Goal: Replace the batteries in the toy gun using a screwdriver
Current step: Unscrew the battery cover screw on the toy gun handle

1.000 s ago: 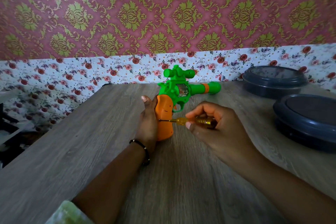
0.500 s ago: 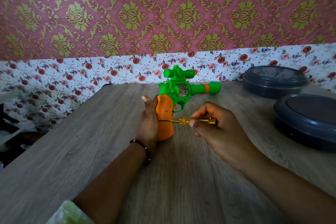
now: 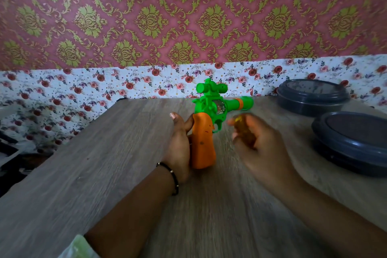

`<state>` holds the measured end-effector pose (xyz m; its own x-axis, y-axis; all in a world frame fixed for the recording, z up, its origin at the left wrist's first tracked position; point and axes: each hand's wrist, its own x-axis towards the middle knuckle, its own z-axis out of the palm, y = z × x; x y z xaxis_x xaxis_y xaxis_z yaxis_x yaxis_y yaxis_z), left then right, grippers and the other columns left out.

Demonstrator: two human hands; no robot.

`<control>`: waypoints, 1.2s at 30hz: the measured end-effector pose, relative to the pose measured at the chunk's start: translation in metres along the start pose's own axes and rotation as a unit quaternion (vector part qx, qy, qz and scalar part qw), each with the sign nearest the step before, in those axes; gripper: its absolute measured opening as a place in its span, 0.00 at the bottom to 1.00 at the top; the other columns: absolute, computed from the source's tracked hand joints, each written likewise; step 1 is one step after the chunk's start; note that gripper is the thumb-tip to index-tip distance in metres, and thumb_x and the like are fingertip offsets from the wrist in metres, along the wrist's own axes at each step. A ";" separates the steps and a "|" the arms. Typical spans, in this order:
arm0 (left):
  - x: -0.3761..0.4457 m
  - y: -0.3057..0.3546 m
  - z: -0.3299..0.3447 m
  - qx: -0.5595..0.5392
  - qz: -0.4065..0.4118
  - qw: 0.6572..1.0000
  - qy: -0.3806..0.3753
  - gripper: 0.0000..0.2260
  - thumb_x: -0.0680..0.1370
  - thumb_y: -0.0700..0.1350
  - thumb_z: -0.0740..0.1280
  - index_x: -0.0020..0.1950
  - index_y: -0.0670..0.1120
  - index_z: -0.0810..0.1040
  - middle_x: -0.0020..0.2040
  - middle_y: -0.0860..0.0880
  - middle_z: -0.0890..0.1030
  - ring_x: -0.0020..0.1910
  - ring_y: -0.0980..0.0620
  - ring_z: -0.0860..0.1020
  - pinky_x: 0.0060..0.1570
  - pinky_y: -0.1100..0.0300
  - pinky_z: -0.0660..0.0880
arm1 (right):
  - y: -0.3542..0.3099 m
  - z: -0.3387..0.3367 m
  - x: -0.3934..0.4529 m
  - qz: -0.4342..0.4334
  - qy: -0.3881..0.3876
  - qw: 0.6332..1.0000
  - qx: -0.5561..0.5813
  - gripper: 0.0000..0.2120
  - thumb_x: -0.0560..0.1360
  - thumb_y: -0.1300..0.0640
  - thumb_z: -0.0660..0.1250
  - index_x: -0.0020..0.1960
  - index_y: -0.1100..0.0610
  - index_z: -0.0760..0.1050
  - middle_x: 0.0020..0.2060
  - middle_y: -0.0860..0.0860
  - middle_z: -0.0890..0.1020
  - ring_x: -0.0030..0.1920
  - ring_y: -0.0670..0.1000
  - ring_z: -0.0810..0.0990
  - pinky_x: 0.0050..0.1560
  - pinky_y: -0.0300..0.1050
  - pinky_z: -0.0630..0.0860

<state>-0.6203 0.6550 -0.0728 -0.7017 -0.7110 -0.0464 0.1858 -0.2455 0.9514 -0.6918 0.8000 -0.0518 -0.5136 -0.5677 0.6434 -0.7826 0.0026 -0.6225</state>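
A green toy gun with an orange grip stands upright on the wooden table, barrel pointing right. My left hand holds the orange grip from its left side, thumb up along the grip's back. A small screw hole shows on the grip's right face. My right hand is blurred, a short way right of the grip, fingers curled round a yellow-handled screwdriver. The screwdriver's tip is hidden and clear of the gun.
Two dark grey lidded round containers stand at the right: one at the back by the wall, one nearer the table's right edge. A floral wall runs behind the table. The table's left edge drops off to a dark area.
My right hand has pulled the screwdriver away from the orange grip, moving right and turning the tool upward. The left hand and the gun have stayed put.
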 end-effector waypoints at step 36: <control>-0.021 -0.008 0.026 -0.111 -0.027 0.992 -0.046 0.31 0.79 0.68 0.43 0.66 0.54 0.75 0.52 0.46 0.84 0.51 0.48 0.82 0.55 0.54 0.76 | -0.002 0.028 -0.007 -0.129 -0.023 0.954 -0.269 0.09 0.60 0.55 0.66 0.39 0.55 0.77 0.39 0.52 0.80 0.27 0.56 0.79 0.22 0.45 0.73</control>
<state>-0.6246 0.6893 -0.0717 -0.7721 -0.6329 -0.0578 0.2860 -0.4273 0.8577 -0.6768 0.7812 -0.0670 -0.2740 -0.6423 0.7159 -0.9544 0.2732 -0.1201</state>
